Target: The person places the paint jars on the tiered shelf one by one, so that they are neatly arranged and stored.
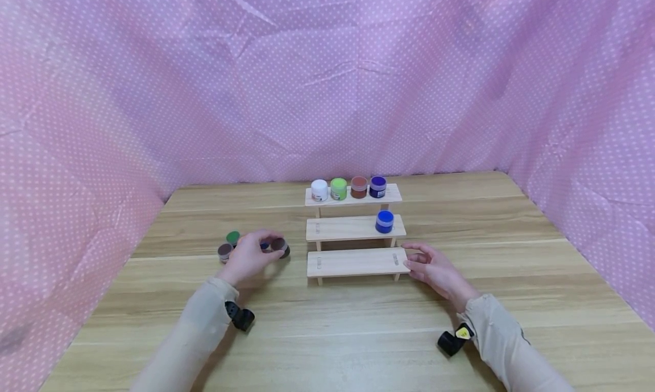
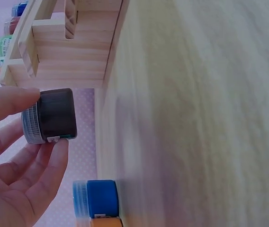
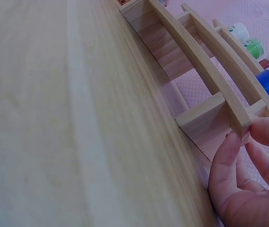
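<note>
My left hand pinches a small dark paint jar between thumb and fingers, its clear-rimmed lid towards the palm. In the left wrist view the jar hangs above the tabletop, left of a three-step wooden display rack. At the rack's right end, my right hand grips the edge of the lowest step with thumb and fingertips. On the top step stand a white jar, a light green jar, a reddish-brown jar and a dark blue jar. A blue jar sits on the middle step's right side.
Around my left hand stand a green-lidded jar and a brown-lidded jar. A blue jar and an orange jar are side by side on the wooden table. Pink dotted cloth hangs behind and at the sides.
</note>
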A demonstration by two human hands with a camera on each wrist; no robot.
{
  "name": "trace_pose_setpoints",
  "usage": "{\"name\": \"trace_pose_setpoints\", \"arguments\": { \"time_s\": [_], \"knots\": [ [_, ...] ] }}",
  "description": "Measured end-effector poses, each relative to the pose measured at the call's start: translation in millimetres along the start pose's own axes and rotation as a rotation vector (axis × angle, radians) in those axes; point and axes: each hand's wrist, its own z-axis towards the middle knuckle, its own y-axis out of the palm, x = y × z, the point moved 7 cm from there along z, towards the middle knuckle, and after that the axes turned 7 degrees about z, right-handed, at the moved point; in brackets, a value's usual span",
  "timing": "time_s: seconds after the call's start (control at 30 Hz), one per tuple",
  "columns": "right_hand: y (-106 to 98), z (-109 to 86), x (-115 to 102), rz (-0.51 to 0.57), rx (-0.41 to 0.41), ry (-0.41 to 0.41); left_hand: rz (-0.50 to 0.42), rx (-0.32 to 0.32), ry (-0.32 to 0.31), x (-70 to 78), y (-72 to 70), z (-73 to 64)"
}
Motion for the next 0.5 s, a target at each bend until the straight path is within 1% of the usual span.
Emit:
{"name": "trace_pose_setpoints", "arguments": {
  "time_s": [0.23, 0.5],
  "knots": [
    [-1.8, -0.1, 1.0, -0.005, 0.004, 0.010, -0.075, 0.021, 0.004, 5.1, -4.4, -0.3],
    [-1.1, 0.3, 0.4, -0.014, 0.009, 0.008, -0.067, 0.064, 0.043, 16.1, -12.4, 1.4]
  ]
}}
